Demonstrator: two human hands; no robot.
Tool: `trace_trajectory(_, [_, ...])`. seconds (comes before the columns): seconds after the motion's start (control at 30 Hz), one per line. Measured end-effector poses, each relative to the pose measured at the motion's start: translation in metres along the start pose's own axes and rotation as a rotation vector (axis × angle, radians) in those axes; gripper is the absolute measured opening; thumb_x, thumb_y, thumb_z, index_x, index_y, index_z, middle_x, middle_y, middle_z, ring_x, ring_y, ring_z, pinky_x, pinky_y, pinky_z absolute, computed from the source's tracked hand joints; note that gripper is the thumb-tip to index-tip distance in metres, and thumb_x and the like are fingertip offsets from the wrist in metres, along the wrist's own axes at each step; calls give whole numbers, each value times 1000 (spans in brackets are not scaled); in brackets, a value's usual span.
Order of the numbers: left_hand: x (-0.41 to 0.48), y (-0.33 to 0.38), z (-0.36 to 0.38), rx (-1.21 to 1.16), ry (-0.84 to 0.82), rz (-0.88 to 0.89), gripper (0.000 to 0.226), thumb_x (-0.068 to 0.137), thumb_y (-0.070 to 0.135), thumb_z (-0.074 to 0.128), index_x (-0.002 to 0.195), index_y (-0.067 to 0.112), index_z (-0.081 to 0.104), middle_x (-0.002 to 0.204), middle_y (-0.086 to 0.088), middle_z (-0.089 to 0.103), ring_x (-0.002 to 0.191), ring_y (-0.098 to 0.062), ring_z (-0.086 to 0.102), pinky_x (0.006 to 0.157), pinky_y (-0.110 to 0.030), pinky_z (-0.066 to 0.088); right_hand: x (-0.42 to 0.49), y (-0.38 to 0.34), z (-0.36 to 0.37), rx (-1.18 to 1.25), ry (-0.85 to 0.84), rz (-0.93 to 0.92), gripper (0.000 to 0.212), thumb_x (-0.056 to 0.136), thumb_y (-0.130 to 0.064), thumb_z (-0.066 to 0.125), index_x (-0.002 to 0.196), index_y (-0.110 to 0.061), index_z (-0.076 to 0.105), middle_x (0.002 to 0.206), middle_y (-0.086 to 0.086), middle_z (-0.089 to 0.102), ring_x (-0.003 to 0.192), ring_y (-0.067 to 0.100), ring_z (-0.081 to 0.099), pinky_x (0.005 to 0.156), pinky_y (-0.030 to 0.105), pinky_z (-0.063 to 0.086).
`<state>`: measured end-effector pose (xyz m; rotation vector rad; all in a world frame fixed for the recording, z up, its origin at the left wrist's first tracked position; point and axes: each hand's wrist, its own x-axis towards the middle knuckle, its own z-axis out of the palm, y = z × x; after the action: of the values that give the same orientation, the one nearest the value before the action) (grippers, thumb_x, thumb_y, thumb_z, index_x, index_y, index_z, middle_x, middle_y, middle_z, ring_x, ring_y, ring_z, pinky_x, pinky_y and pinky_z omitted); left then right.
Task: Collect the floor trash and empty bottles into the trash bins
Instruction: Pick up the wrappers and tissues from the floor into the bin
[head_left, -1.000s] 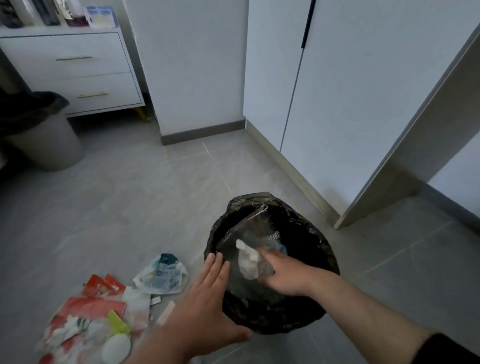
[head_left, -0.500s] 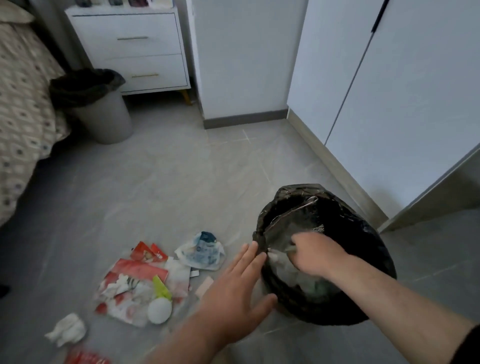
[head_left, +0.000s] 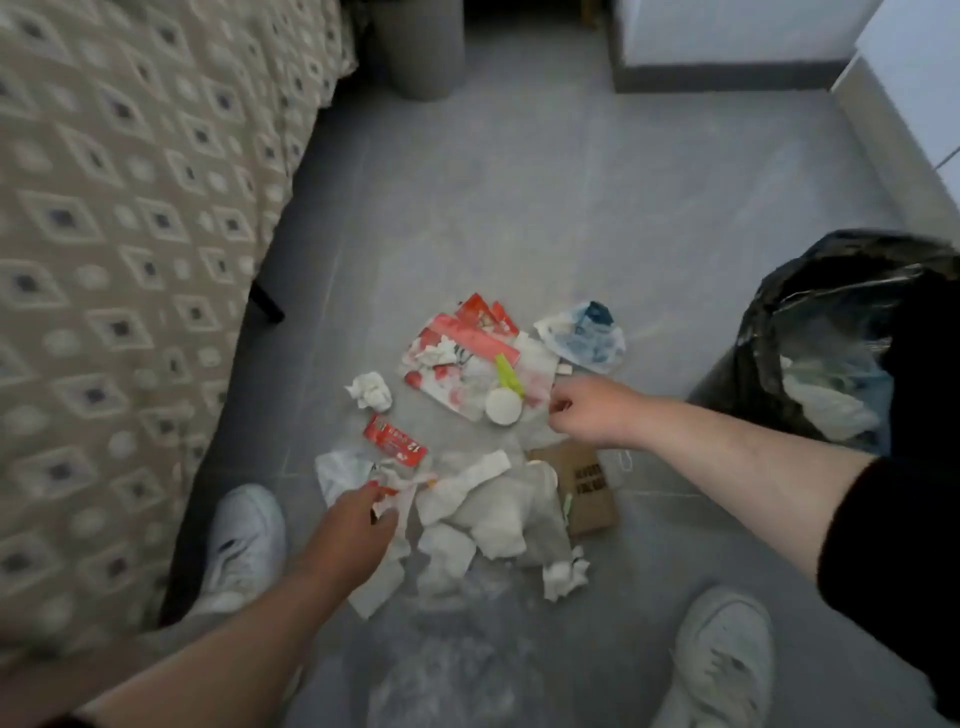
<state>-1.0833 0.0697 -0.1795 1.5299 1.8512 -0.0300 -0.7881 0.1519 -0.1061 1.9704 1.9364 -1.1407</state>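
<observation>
From the head camera, crumpled white tissues (head_left: 488, 514), glossy red wrappers (head_left: 395, 444) and flat brown cardboard (head_left: 587, 493) litter the grey tile floor (head_left: 519, 208). The left hand (head_left: 358, 525) pinches torn paper (head_left: 402, 491). The right hand (head_left: 587, 410) curls over the pile, and its hold cannot be told. The bin (head_left: 769, 312), lined with a shiny black bag, stands to the right.

Trash pile (head_left: 467, 415): on the floor (head_left: 571, 208), in the middle.
Bed (head_left: 130, 260): left of the pile.
Near bin (head_left: 758, 322): right of the pile, trash inside.
Far bin (head_left: 421, 47): behind the pile, beside the bed's end.
Left shoe (head_left: 244, 545), right shoe (head_left: 722, 660): before the pile, one at each side.
</observation>
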Motion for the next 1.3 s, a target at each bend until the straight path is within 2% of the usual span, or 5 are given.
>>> trace_trajectory(0.3, [0, -50, 42, -427, 10, -731, 65, 74, 31, 72, 125, 1, 44, 122, -21, 53, 108, -38, 55, 81, -34, 48, 2, 14, 134, 339, 22, 289, 47, 76, -37, 69, 118, -19, 61, 114, 4, 64, 108, 26, 61, 78, 26, 43])
trace_trajectory(0.53, [42, -91, 103, -655, -39, -825, 86, 32, 55, 76, 110, 26, 56, 108, -10, 62, 95, -34, 62, 81, -49, 56, 23, -4, 188, 263, 141, 576, 101, 63, -54, 79, 137, -5, 33, 136, 15, 46, 123, 33, 47, 99, 39, 45])
trace_trajectory(0.93, [58, -49, 66, -1135, 262, -918, 44, 78, 34, 70, 106, 1, 63, 91, -11, 59, 75, -27, 55, 75, -37, 52, 35, 8, 181, 790, 257, 604, 19, 81, -4, 53, 96, -11, 63, 93, 8, 65, 85, 27, 59, 74, 29, 46])
trace_trajectory(1.1, [59, -47, 55, -1097, 296, -912, 39, 72, 28, 73, 92, -5, 65, 72, -13, 58, 57, -23, 49, 67, -36, 45, 31, 22, 157, 893, 268, 418, 16, 79, -2, 61, 89, -12, 67, 83, 3, 68, 84, 23, 64, 64, 27, 50])
trace_trajectory(1.3, [88, -75, 67, -1115, 303, -886, 94, 22, 62, 82, 95, 5, 65, 89, -12, 70, 79, -34, 69, 77, -53, 56, 33, 29, 128, 783, 270, 281, 11, 80, -10, 73, 85, -16, 65, 81, 3, 65, 79, 19, 61, 72, 26, 43])
